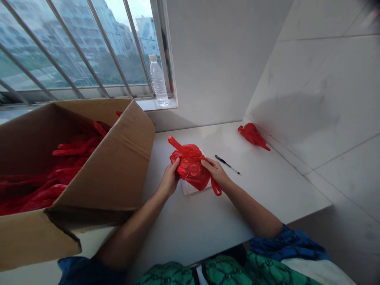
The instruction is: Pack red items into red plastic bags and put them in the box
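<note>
Between my two hands is a red plastic bag, bunched up around something I cannot make out, with its handle loops sticking out at the upper left and lower right. My left hand grips its left side, thumb on top. On the right side my right hand pinches the bag near the lower handle. Under the bag lies a white paper pad, mostly covered by it. A black pen rests on the white table just beyond my right hand.
A large open cardboard box stands at the left, holding several red plastic bags. Another red bag lies at the table's back right, by the tiled wall. A clear water bottle stands on the sill of the barred window.
</note>
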Action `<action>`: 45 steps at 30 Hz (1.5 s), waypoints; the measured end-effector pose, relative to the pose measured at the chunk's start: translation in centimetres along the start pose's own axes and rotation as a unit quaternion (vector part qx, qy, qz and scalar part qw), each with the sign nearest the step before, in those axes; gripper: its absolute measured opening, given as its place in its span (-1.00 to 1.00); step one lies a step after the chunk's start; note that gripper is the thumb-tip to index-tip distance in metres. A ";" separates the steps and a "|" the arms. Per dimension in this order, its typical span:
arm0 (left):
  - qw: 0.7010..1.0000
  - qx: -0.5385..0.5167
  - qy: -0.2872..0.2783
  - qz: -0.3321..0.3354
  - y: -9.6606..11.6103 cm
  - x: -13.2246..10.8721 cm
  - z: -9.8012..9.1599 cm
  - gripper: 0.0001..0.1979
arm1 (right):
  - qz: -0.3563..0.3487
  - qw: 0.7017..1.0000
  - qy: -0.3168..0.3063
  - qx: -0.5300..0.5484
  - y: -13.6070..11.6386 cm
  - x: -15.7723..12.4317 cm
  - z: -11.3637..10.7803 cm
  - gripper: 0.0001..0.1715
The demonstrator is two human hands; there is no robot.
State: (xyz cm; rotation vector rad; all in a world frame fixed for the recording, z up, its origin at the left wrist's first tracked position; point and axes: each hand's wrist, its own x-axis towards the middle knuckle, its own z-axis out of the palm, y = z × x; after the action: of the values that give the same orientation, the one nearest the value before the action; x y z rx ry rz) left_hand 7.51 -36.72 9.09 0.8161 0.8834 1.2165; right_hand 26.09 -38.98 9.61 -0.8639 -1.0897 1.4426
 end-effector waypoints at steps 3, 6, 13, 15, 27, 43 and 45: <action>1.000 -0.025 -0.009 -0.013 -0.1 0.0 0.0 -0.59 | 0.013 1.000 -0.006 0.026 -0.1 -0.1 -0.2 -0.68; 1.000 -0.027 -0.010 -0.009 0.0 0.0 0.2 -0.60 | 0.026 0.998 -0.006 0.053 -0.1 0.0 -0.4 -0.67; 0.999 -0.002 0.008 0.040 0.4 -0.4 0.3 -0.64 | 0.016 0.999 -0.014 0.036 0.5 0.2 -0.8 -0.67; 0.998 0.004 0.011 0.054 0.5 -0.5 0.4 -0.63 | 0.015 0.999 -0.015 0.033 0.5 0.1 -0.7 -0.68; 0.990 0.033 0.087 0.103 0.3 0.5 -0.6 -0.70 | -0.069 0.993 0.085 -0.036 -0.1 0.1 -0.9 -0.73; 0.964 0.200 -0.125 0.125 0.0 -0.4 0.3 -0.63 | -0.067 0.994 0.022 -0.089 0.3 0.0 -0.1 -0.69; 0.965 0.199 -0.106 0.135 0.3 -0.2 0.1 -0.64 | -0.079 0.991 0.057 -0.088 0.2 0.1 -0.5 -0.71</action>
State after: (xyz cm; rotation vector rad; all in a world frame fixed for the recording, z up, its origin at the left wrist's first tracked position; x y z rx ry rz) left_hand 7.47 -36.89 9.49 1.4013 0.8711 1.1719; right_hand 26.53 -38.80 9.29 -0.9511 -1.1825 1.1656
